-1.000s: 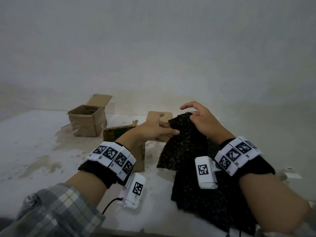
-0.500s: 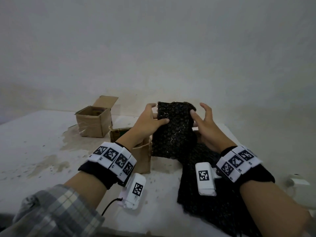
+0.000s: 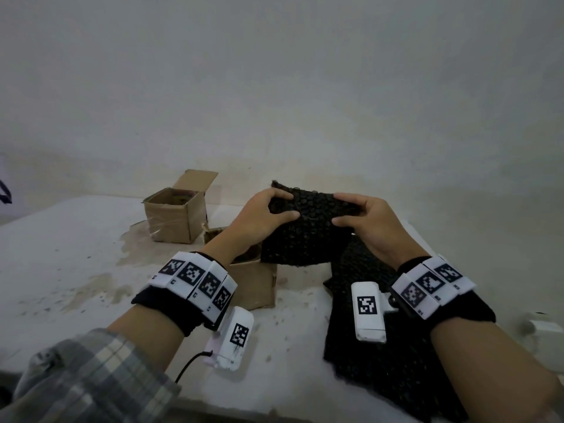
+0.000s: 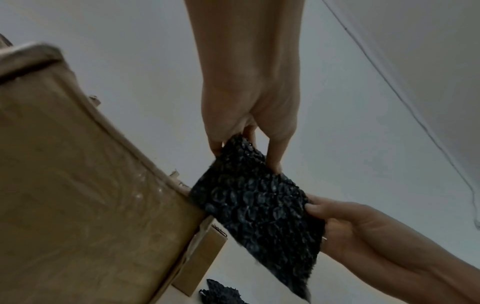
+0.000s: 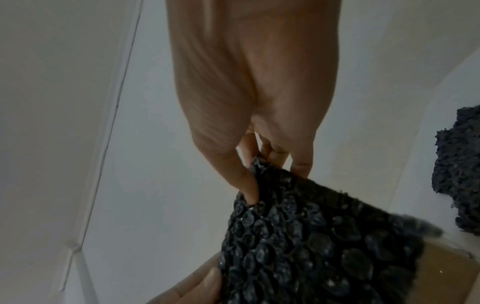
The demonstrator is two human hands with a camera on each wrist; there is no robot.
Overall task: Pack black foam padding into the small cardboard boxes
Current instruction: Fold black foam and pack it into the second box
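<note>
A black bubbly foam sheet [image 3: 308,236] hangs in the air between both hands, its lower edge over the near open cardboard box [image 3: 256,285]. My left hand [image 3: 282,206] pinches its upper left part, thumb in front and fingers behind. My right hand [image 3: 341,209] pinches the upper right part the same way. In the left wrist view the sheet [image 4: 257,207] hangs beside the box wall [image 4: 78,185]. In the right wrist view the fingers [image 5: 249,185] dig into the sheet [image 5: 311,246].
A second open cardboard box [image 3: 174,215] stands at the back left, near the wall. A pile of black foam [image 3: 366,346] lies on the white table [image 3: 76,270] under my right wrist. A white object [image 3: 543,331] sits at the right edge.
The sheet came up off the pile and was spread between both hands. Both hands have shifted from its sides to its top, and it now hangs wider and lower.
</note>
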